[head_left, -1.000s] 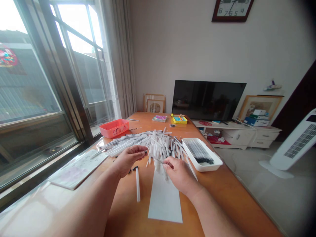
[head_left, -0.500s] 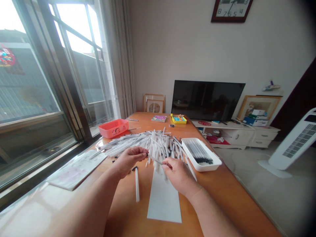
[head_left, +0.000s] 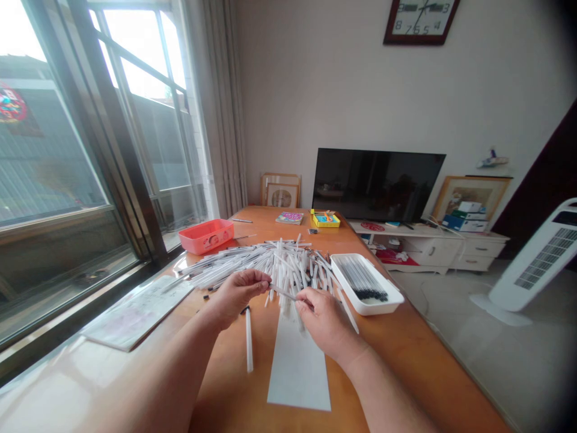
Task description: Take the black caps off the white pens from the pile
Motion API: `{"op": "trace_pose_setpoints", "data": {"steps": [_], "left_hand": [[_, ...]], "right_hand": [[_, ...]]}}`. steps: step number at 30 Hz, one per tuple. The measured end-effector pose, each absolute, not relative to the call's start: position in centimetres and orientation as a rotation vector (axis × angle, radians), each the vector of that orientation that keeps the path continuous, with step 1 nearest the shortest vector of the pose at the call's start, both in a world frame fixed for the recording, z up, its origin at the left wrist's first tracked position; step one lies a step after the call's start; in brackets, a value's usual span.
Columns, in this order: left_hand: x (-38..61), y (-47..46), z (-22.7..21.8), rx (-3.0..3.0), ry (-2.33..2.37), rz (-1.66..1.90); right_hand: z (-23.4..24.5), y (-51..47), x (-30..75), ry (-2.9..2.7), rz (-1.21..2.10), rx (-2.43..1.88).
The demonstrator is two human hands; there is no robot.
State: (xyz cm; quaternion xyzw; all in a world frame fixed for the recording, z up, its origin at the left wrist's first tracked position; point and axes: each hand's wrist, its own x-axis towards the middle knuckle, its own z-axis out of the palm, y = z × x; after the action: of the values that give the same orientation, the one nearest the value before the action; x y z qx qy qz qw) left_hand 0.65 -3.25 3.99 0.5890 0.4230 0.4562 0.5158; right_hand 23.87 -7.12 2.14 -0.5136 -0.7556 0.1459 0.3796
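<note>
A slim, translucent pen with a dark end spans the space between my two hands. My left hand pinches its dark end, and my right hand grips the other end. Behind them spreads a large heap of clear and white pen barrels, some with black parts. A white sheet of paper lies under and in front of my right hand. One separate white pen barrel with a black piece at its top lies left of the paper.
To the right, a white tray holds a row of pens with black ends. A red plastic basket stands at the left, near a booklet. Farther back on the wooden table are a yellow box and a pink-covered book.
Both hands keep their hold on the pen with hardly any movement. The camera view has shifted very slightly.
</note>
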Motion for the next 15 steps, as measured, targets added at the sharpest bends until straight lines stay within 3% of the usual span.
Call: {"op": "trace_pose_setpoints", "data": {"steps": [4, 10, 15], "left_hand": [[0.6, -3.2, 3.9, 1.413, 1.009, 1.102], [0.3, -3.3, 4.3, 1.354, 0.979, 1.143], [0.8, -3.6, 4.5, 1.239, 0.913, 1.194]], "right_hand": [[1.6, -6.9, 23.7, -1.869, 0.553, -1.261], [1.1, -6.8, 22.9, -1.587, 1.180, -1.213], [1.4, -7.1, 22.6, -1.540, 1.188, -1.154]]}}
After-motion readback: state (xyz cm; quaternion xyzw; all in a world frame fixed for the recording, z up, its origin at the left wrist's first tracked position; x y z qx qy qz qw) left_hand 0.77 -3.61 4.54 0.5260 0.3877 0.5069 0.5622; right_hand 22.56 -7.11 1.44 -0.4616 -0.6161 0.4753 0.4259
